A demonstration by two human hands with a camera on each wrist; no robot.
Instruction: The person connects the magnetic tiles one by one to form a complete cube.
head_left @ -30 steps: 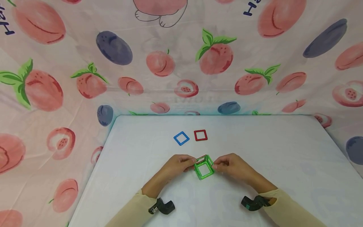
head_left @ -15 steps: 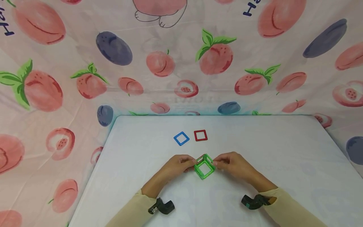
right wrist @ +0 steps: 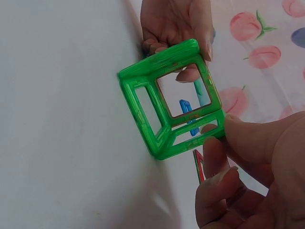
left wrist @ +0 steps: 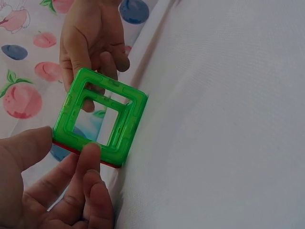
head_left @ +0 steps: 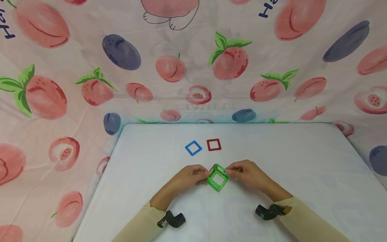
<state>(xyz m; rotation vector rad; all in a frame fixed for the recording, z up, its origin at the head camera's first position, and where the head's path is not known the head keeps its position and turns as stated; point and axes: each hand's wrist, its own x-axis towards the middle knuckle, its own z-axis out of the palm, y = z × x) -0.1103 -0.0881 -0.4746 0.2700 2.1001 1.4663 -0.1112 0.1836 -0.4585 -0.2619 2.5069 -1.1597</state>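
Observation:
Both hands hold a box-like shape of green magnetic tiles (head_left: pixel 213 186), square frames joined at their edges, over the near middle of the white table. My left hand (head_left: pixel 191 176) pinches its left side with thumb and fingers; a red edge (left wrist: pixel 112 165) shows along the green there. At the opposite side, my right hand (head_left: pixel 246 173) grips a corner of a green tile between thumb and forefinger. In the right wrist view the box (right wrist: pixel 162 59) shows an open side, with green walls meeting at a corner. The fingers hide parts of the outer edges.
Behind the hands, a blue square tile (head_left: pixel 193 148) and a red square tile (head_left: pixel 214 144) lie flat on the white table (head_left: pixel 151 148). A fruit-printed cloth (head_left: pixel 181 90) hangs behind and to the sides. Each wrist bears a black camera.
The green tile shape has turned a little between the hands, and its right-hand tile leans differently. My right hand has shifted slightly away from me; the left has hardly moved.

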